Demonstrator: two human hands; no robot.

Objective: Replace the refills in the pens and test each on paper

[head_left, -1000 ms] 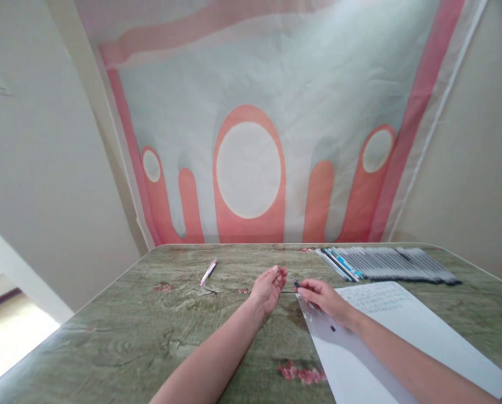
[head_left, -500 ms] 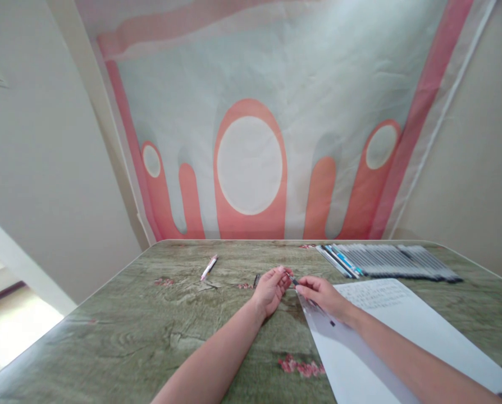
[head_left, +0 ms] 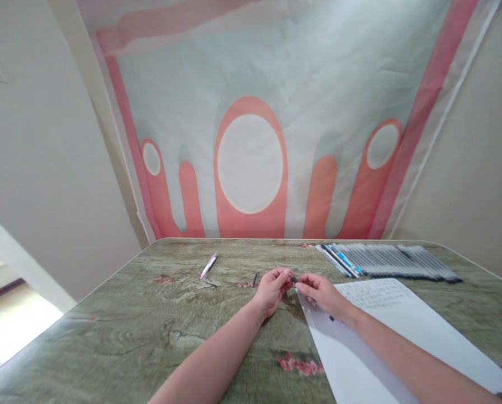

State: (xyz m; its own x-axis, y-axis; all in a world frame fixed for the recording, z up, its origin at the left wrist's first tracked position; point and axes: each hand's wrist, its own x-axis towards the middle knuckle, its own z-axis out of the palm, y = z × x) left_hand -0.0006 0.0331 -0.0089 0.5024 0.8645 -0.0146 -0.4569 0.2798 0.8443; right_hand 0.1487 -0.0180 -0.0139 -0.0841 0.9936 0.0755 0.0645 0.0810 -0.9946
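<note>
A thin dark pen (head_left: 294, 278) spans the gap between my two hands near the middle of the table. My right hand (head_left: 323, 293) pinches it, and its dark rear end shows below the palm, over the paper's left edge. The fingers of my left hand (head_left: 273, 289) are closed at the pen's front end; the tip is hidden between them. Under my right forearm lies a white sheet of paper (head_left: 394, 336) with lines of handwriting at its top. A small dark piece (head_left: 256, 279), perhaps a cap, is on the table just left of my left hand.
Several grey pens (head_left: 394, 262) lie in a row at the back right, with blue and white ones (head_left: 341, 261) at the row's left end. A white and pink pen (head_left: 209, 266) lies at the back left. The wood-patterned tabletop (head_left: 120, 331) meets a printed wall hanging behind.
My left fingers have closed further around the pen's front end, and less of the pen shows between my hands. The paper and the other pens have stayed in place.
</note>
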